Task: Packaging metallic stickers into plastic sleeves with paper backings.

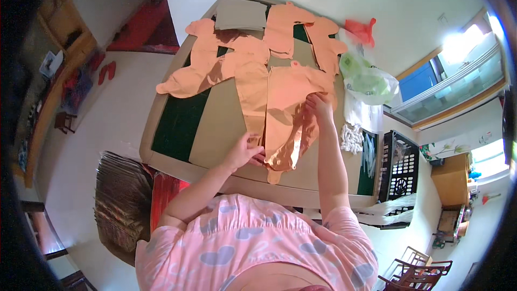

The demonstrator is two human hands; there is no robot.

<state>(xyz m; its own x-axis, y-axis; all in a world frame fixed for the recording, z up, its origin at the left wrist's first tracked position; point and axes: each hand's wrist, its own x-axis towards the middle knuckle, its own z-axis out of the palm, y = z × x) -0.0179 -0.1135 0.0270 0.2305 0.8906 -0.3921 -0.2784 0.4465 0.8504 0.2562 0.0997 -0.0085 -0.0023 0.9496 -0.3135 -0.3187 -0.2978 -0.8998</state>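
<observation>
The flat foil balloon (285, 94) is rose-gold, shiny and without air. Its upper part is quite smooth, while its lower part is creased and folded, with bright reflections. It lies on the beige and dark green tabletop (210, 140), from the middle to just beside the near edge, where a small tab of foil points toward the person.

The right hand (319, 105) has its fingers narrow together, and they hold the right side of this balloon. The left hand (246, 152) is at the lower left side of it, near the near edge; the thumb stands a little apart from the bent fingers, but I cannot tell if they grip the foil.

Toward the far edge lie other foil balloons (207, 78) of the same colour, at least three; they overlap, so I cannot count exactly. One stack of grey sheets (240, 13) is near the far left corner. Along the right edge there are one red plastic bag (362, 31), one green and white plastic bag (369, 78), one heap of small white pieces (351, 139) and one bunch of thin pale strips (368, 155). Beyond this edge stands one black crate (399, 167). One stack of brown cardboard (121, 199) is beside the near left corner.
</observation>
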